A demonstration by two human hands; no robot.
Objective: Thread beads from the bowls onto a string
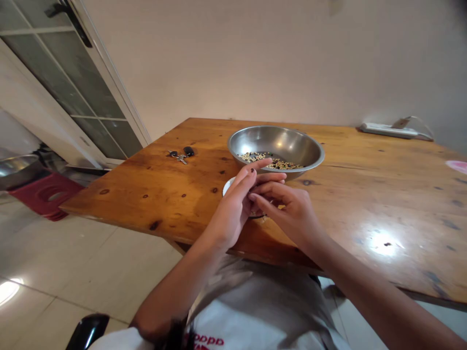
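Observation:
My left hand (235, 209) is over a small white bowl (228, 185) near the table's front edge, its fingers stretched out and apart. A small dark spot shows on one of its fingertips; I cannot tell what it is. My right hand (294, 206) meets it from the right, thumb and fingers pinched together at the left palm. Whatever they pinch is hidden. Both hands cover most of the bowl. Just behind them stands a wide steel basin (306, 146) with mixed pale and dark beans (282, 164) on its bottom.
Keys with a black fob (188, 151) lie left of the basin on the wooden table (175, 194). A white power strip (388, 130) rests at the back right. A pink object (458, 166) sits at the right edge. On the floor at left is a red stool (45, 194).

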